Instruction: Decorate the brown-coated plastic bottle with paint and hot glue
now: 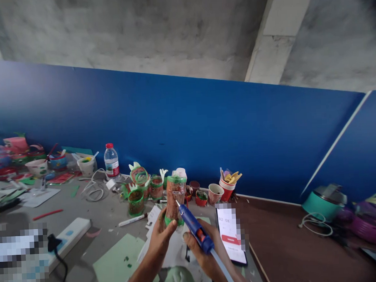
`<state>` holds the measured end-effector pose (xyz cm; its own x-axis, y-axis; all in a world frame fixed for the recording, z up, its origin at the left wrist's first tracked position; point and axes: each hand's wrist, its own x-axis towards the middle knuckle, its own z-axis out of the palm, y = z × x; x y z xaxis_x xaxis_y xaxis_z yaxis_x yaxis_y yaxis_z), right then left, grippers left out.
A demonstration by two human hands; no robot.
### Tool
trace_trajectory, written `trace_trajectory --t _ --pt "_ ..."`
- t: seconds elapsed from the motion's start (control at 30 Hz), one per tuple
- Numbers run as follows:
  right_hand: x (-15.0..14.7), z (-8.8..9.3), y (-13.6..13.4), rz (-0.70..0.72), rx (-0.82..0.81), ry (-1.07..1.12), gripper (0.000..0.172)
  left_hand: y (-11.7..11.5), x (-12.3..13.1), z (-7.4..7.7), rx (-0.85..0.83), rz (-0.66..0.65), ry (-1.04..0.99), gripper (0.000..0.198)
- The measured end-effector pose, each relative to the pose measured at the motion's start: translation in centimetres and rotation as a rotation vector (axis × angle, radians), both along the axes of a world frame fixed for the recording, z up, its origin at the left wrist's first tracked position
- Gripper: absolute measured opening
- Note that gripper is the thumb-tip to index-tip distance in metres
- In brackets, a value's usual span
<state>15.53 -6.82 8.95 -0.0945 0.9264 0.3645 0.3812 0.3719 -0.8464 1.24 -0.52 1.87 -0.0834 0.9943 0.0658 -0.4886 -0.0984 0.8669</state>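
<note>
My left hand (159,238) is closed around the lower part of a brown-painted plastic bottle (175,190) with green edges, held upright over the table. In my right hand (203,250) is a blue hot glue gun (194,226), gripped by its handle. Its pale nozzle points up and left, close to the bottle's side; whether it touches cannot be made out. A glue stick (223,269) sticks out of the gun's back end. Below my hands lie white paper (172,253) and a light green sheet (120,260).
Behind the bottle stand brown-and-green cups (136,202), paint cups (215,193) and a red-and-white cup (227,189) of wooden utensils. A phone (230,234) lies right. Leftward are a marker (132,220), a power strip (69,237) and a water bottle (111,162). A blue partition (187,124) rises behind.
</note>
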Motion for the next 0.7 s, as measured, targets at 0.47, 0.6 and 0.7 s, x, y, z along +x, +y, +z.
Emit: trace_trajectory --t 0.47,0.6,0.7 --pt "0.2 -0.2 0.2 -0.045 0.068 -0.075 0.028 -0.5 0.2 1.2 -0.016 0.041 0.029 0.064" --pt "0.2 -0.4 0.3 -0.058 0.067 -0.068 0.026 -0.6 0.3 1.5 -0.012 0.058 0.040 0.066" --pt "0.2 -0.5 0.4 -0.060 0.067 -0.078 0.026 -0.7 0.3 1.6 -0.019 0.059 0.044 0.066"
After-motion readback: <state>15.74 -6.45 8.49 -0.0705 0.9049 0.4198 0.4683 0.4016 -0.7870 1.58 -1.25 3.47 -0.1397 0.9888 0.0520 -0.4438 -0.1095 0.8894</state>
